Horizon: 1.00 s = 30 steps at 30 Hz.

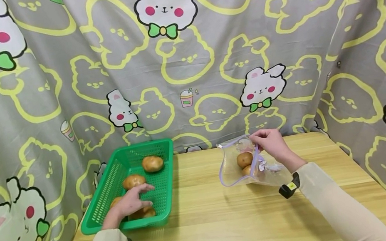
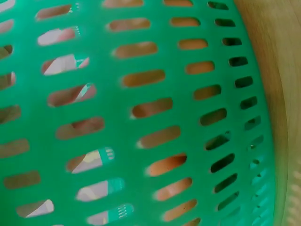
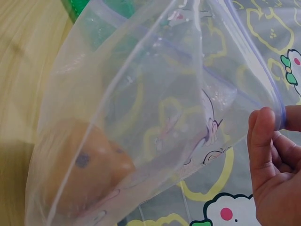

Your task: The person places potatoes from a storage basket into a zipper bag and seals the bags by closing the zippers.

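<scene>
My left hand [image 1: 132, 201] is inside the green plastic basket [image 1: 169, 174], low over the nearer potatoes, thumb and fingers spread. A potato [image 1: 147, 213] shows below the palm, partly covered; whether the hand touches it I cannot tell. Farther back lie another potato [image 1: 134, 181] and one more [image 1: 152, 163] near the far wall. On the right, my right hand [image 1: 272, 143] pinches the purple-edged rim of a clear zip bag [image 1: 228, 167], whose mouth gapes toward the left. Inside the bag are potatoes [image 3: 77, 172], seen through the plastic in the right wrist view.
A wooden table [image 1: 204, 215] lies under the basket and the bag, with a stretch of tabletop between them. Behind and at both sides hangs a grey patterned curtain [image 1: 186, 75]. In the left wrist view the basket's slotted wall [image 2: 141, 127] hides most of the hand.
</scene>
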Motion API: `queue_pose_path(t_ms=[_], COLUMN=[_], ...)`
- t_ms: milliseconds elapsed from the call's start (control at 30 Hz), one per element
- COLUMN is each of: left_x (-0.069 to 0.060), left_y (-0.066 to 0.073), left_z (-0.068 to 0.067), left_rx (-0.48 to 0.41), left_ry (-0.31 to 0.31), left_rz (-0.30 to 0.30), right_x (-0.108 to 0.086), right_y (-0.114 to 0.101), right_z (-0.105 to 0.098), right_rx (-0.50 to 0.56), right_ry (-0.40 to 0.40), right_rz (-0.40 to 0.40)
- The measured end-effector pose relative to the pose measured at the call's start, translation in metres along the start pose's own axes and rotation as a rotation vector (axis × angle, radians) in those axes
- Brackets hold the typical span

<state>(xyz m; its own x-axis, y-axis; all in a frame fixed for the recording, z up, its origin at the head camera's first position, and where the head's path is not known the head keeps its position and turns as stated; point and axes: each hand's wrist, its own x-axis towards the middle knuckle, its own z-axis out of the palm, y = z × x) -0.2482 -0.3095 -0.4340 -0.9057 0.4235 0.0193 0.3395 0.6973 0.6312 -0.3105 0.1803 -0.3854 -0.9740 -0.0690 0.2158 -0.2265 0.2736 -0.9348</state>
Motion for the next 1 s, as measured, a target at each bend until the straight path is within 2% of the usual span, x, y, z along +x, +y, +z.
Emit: queue_pose_path(t_ms=[533, 767, 1000], left_x=[-0.005, -0.008, -0.011], left_y=[-0.005, -0.005, -0.004], left_z=[-0.003, -0.006, -0.011], left_rx=[-0.029, -0.043, -0.068], left_ry=[-0.122, -0.127, -0.202], left_rz=[0.097, 0.069, 0.076], right_x=[0.000, -0.001, -0.001], right_y=[-0.002, -0.002, -0.003], right_z=[0.001, 0.000, 0.000], right_rx=[-0.011, 0.003, -0.004], right_ry=[-0.001, -0.015, -0.008], right_rz=[0.013, 0.006, 0.001])
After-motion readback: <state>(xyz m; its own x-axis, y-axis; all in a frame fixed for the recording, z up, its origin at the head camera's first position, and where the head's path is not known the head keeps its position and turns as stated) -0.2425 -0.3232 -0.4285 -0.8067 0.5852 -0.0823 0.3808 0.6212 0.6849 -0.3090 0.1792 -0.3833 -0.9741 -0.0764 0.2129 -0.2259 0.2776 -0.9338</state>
